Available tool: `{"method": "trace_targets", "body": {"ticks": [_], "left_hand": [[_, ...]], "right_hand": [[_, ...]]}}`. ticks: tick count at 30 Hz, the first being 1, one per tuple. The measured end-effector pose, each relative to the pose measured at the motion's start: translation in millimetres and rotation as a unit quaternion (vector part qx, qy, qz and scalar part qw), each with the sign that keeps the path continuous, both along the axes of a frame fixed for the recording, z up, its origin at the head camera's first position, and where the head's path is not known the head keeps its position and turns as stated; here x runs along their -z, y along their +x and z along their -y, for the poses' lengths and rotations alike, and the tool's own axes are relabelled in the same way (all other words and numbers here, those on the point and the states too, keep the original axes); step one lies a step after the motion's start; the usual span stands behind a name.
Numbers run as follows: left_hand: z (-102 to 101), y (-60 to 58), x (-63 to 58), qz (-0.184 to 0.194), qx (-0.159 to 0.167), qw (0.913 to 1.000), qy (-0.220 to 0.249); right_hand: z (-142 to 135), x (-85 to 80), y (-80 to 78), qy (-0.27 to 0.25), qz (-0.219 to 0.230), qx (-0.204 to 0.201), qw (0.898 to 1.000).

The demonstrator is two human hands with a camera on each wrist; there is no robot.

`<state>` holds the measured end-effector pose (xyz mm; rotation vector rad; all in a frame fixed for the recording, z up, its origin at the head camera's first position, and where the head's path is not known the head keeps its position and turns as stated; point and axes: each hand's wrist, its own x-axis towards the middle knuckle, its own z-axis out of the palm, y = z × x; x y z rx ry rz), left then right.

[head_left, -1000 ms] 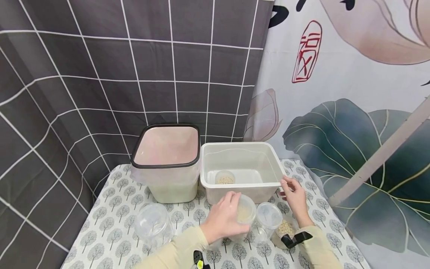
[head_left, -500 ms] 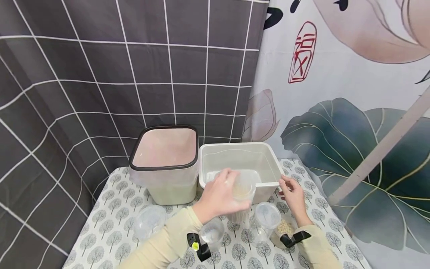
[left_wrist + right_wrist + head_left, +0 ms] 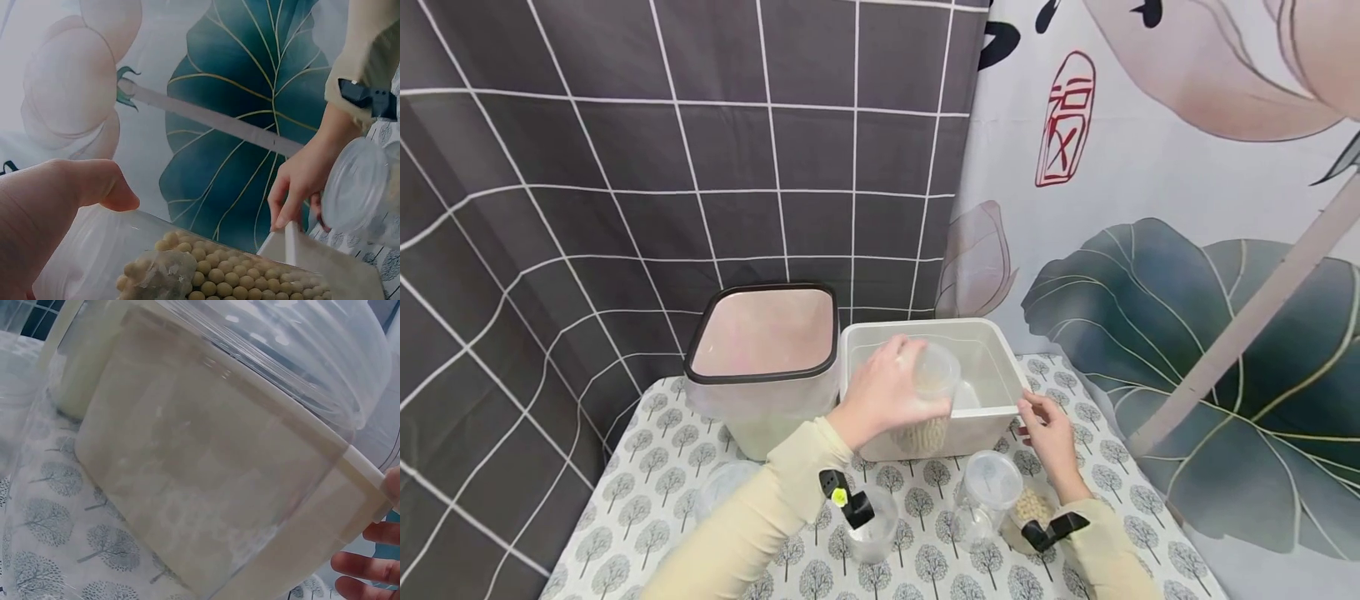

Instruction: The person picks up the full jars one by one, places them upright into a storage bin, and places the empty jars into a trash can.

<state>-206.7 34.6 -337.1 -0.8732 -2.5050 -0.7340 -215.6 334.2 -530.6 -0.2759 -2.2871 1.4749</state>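
My left hand (image 3: 883, 396) grips a clear plastic jar (image 3: 928, 429) with a translucent lid. Round beige beans (image 3: 225, 272) fill part of it, and a crumpled clear packet (image 3: 165, 275) shows among them. In the head view the jar overlaps the front rim of a white rectangular basin (image 3: 981, 429). Fingers and thumb of my right hand (image 3: 1051, 437) pinch the basin's front right corner. The left wrist view has the jar tilted, with the thumb near its lid end. Much of the basin's inside is hidden behind my left hand and the jar.
A lidded clear jar (image 3: 991, 487) stands before the basin, beside a container of beige beans (image 3: 1032, 507) near my right wrist. Another clear container (image 3: 874, 529) sits under my left forearm, and one more (image 3: 718, 487) lies further left. A black-rimmed bin (image 3: 767, 417) adjoins the basin.
My left hand has lifted the jar from the table and carried it forward and up to the basin's front rim. My right hand has stayed at the basin's corner.
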Motion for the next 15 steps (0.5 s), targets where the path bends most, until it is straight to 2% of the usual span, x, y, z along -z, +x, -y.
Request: {"method": "trace_targets", "body": {"ticks": [1,3,6,8,9,10,11,13,15], "left_hand": [[-1.6,-2.5,-1.4,0.002,-0.003,1.0,0.0],[-4.9,-7.1,-4.3,0.006,-0.006,0.9999,0.006],[-10.3,-15.3,-8.8,-0.002,-0.012,0.9999,0.012],[-13.9,-22.1,-12.3,-0.006,-0.015,0.9998,0.015],[-15.6,-25.6,-14.6,-0.005,-0.016,0.9997,0.015],[-17.1,-29.3,-16.9,-0.004,-0.021,0.9997,0.013],[-18.6,-32.7,-19.2,-0.002,-0.025,0.9997,0.009],[-21.6,-39.3,-22.5,0.006,-0.035,0.9994,-0.001],[-25.0,-44.7,-23.9,0.012,-0.043,0.999,-0.01]], "right_hand": [[1.1,-3.8,1.7,-0.003,0.014,0.0,1.0],[-8.8,11.4,-6.0,0.003,0.02,-0.002,1.0],[-31.8,55.0,-28.6,0.03,0.021,0.017,0.999],[-50.2,90.4,-46.0,0.048,-0.001,0.028,0.998],[-44.7,80.7,-39.5,0.03,-0.016,0.015,0.999],[-44.7,81.1,-40.3,0.028,-0.017,0.017,0.999],[-40.2,71.6,-36.1,0.018,-0.011,0.013,1.0],[-27.3,47.1,-24.3,0.003,0.002,0.003,1.0],[-10.0,15.4,-8.4,-0.007,0.012,-0.005,1.0]]}}
